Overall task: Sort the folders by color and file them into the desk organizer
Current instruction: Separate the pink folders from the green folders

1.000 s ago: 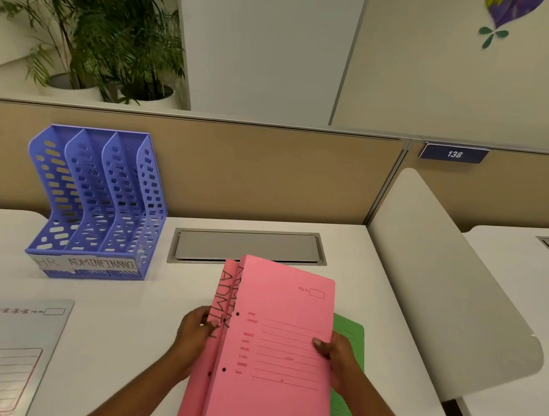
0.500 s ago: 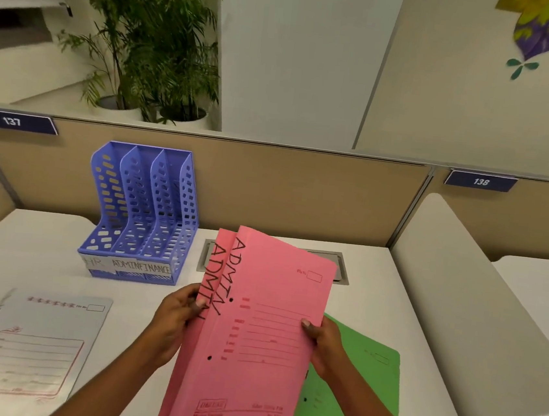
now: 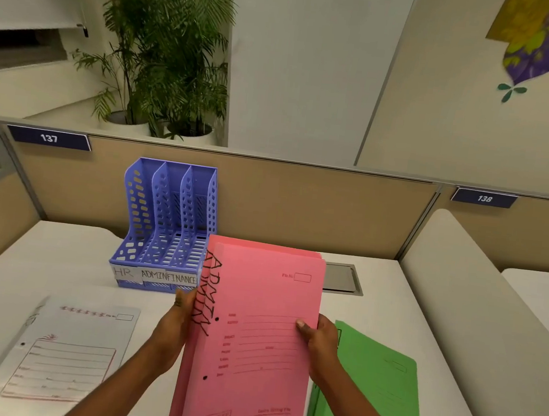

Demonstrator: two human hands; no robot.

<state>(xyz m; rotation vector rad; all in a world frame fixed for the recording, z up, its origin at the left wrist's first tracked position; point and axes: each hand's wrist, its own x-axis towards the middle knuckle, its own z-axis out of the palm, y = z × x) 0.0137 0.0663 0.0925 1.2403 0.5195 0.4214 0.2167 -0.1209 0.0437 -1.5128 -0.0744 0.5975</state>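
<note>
So far nothing is filed: the blue perforated plastic desk organizer (image 3: 166, 227) stands at the far left of the white desk (image 3: 67, 260) against the tan partition, and all three of its slots, labelled HR, ADMIN and FINANCE on a paper strip along the front, look empty. You are holding the small stack of pink card folders (image 3: 252, 337) upright above the near middle of the desk, just right of the organizer and nearer to you, with "ADMIN" handwritten down the left margins. Your left hand (image 3: 176, 326) clasps the stack's left edge, fingers wrapped behind and out of sight, and your right hand (image 3: 316, 344) pinches the right edge, thumb pressed on the front cover and fingers behind. The pinks seem squared together, so that colour group looks sorted and ready; by its label it likely belongs in the middle slot. Left to do is everything after that: the pale grey folder (image 3: 61, 355) lies flat on the near left of the desk, and the green card folders (image 3: 378, 395) lie flat on the near right, partly hidden behind your right forearm. How many green ones are stacked there you cannot tell from this view. Each of those groups will need its own slot once the pinks go in.
</note>
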